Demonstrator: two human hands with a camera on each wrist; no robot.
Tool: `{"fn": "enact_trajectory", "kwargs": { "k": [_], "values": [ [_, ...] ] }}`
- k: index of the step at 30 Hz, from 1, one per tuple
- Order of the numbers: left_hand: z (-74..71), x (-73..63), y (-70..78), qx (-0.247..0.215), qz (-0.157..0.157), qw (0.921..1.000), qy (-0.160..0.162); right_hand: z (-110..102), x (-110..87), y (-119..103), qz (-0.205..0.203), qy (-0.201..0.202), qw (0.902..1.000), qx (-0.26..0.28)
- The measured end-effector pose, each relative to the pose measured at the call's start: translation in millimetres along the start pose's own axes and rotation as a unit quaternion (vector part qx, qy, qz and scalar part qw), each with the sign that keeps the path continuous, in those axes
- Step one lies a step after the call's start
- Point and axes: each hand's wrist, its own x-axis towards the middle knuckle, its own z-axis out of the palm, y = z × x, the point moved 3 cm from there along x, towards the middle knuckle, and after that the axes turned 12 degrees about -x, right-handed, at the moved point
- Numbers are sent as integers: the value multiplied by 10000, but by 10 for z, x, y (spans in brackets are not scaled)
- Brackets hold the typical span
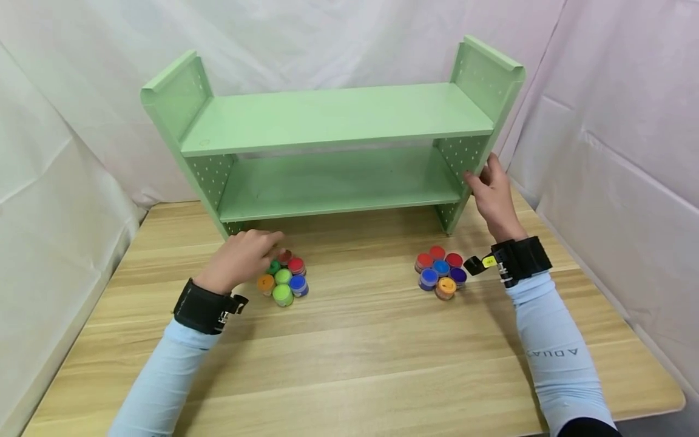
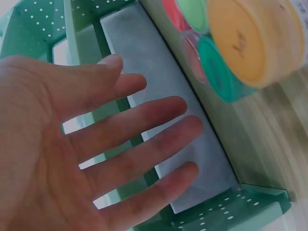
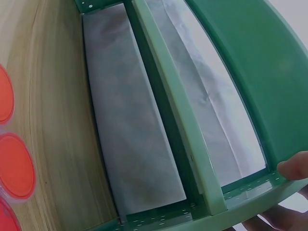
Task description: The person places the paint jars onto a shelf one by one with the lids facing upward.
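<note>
A light green two-tier shelf [image 1: 338, 118] with dotted side panels stands at the back of the table. My right hand [image 1: 496, 200] grips its right side panel, thumb [image 3: 292, 166] on the inner face and the other fingers round the outside. My left hand [image 1: 244, 256] is held over the left cluster of small lidded jars [image 1: 283, 277], by the shelf's lower left corner, holding nothing. In the left wrist view its fingers [image 2: 139, 149] are spread and nearly straight. That cluster has green, red, blue and orange lids; one orange-lidded jar [image 2: 238, 43] shows close up.
A second cluster of jars [image 1: 441, 272], with red, blue, purple and orange lids, sits on the right of the wooden table [image 1: 349, 364], near the right wrist's strap [image 1: 521, 260]. White cloth [image 1: 327, 42] hangs behind the shelf and along both sides.
</note>
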Motion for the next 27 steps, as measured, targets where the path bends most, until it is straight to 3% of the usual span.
{"fn": "enact_trajectory", "kwargs": {
  "k": [7,17,27],
  "values": [
    [-5,-25,-87,-257,-408,9976,-501,-16,-14,20,49,-18,10000,50],
    [15,-62,-127,-345,-1024,9872,-1176,-12,-23,29,62,25,10000,-6],
    [60,-49,-139,-480,-915,9867,-1252,-6,-20,37,52,24,10000,-7]
  ]
}}
